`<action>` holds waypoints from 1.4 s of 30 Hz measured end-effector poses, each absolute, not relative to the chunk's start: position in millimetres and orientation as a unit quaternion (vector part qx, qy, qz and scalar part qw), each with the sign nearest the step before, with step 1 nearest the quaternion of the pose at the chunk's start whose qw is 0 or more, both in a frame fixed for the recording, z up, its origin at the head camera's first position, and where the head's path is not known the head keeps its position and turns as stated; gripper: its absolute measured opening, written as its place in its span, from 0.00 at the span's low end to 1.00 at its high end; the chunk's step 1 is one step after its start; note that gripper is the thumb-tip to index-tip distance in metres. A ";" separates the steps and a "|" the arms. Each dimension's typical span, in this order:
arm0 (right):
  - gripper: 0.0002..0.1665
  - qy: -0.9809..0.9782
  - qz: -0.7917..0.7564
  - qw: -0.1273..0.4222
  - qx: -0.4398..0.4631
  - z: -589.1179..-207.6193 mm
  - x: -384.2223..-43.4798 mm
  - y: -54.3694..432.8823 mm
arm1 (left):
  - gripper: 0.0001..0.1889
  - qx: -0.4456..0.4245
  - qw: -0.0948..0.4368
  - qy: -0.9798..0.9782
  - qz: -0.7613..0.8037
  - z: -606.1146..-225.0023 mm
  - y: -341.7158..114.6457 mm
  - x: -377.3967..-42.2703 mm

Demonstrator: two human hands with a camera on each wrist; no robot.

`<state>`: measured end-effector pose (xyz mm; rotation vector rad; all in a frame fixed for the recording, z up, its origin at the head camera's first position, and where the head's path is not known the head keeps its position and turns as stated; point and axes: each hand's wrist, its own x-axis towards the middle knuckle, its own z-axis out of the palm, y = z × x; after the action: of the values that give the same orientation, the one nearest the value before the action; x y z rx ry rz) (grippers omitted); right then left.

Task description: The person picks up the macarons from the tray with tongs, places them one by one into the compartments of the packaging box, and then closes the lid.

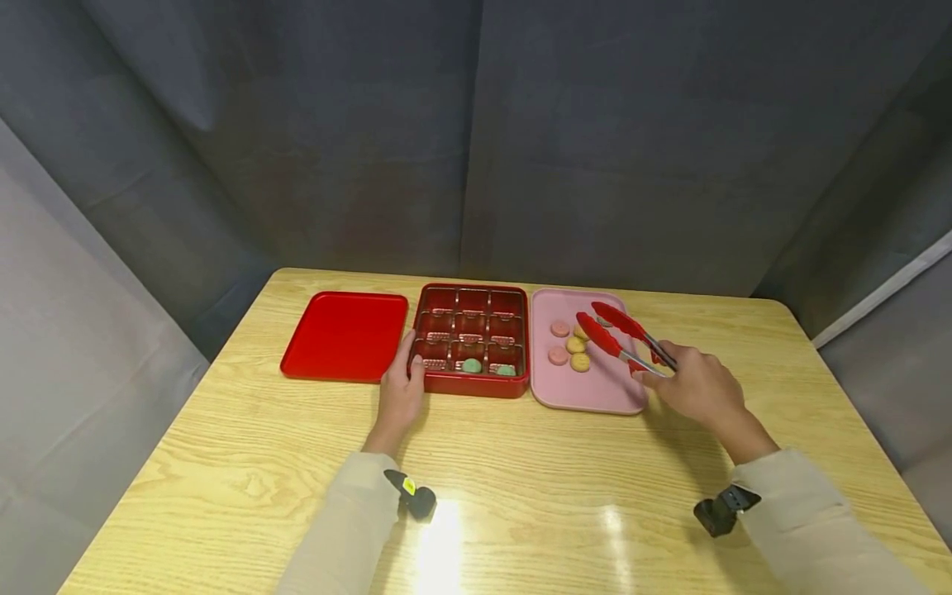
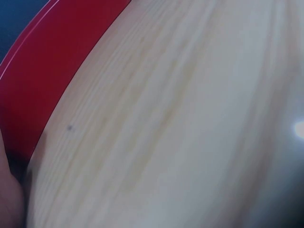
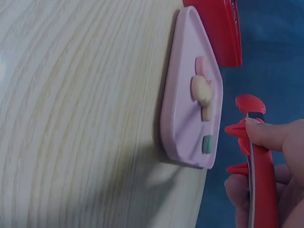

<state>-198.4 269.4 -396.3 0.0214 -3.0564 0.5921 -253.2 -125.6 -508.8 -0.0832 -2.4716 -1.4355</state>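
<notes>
My left hand [image 1: 402, 397] holds the front left corner of a red box [image 1: 476, 384], its thumb at the front wall and fingers along the left side. Clear dividers split the box into several compartments. Two green round cookies [image 1: 472, 365] sit in its front row, middle and right. My right hand [image 1: 699, 384] grips red-tipped tongs [image 1: 601, 335] over a pink tray [image 1: 587, 401], their tips spread with nothing between them. Yellow cookies [image 1: 580, 362] and pink cookies [image 1: 558, 355] lie on that tray. A green cookie [image 3: 208, 144] lies near the tray's edge, partly hidden by the tongs in the head view.
A flat red lid-like tray [image 1: 345, 337] lies left of the box. All stand along the back of a wooden table [image 1: 521, 479]. Grey curtains [image 1: 476, 149] hang behind it and at both sides.
</notes>
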 end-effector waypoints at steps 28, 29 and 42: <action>0.39 -0.980 0.186 -0.050 -0.050 -412.0 -220.3 290.7 | 0.26 -0.027 0.138 -0.857 -0.496 -510.0 -126.1 -255.1; 0.38 -0.980 0.185 -0.050 -0.048 -412.2 -221.2 291.1 | 0.26 -0.027 0.139 -0.857 -0.496 -509.8 -125.9 -255.1; 0.30 -0.982 0.171 -0.058 -0.046 -412.4 -231.8 291.9 | 0.26 -0.020 0.130 -0.859 -0.495 -511.5 -126.7 -254.8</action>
<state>-231.8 291.9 -412.4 -0.1488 -3.2050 0.5589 -254.8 -126.7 -511.5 -0.0595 -2.4956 -1.4386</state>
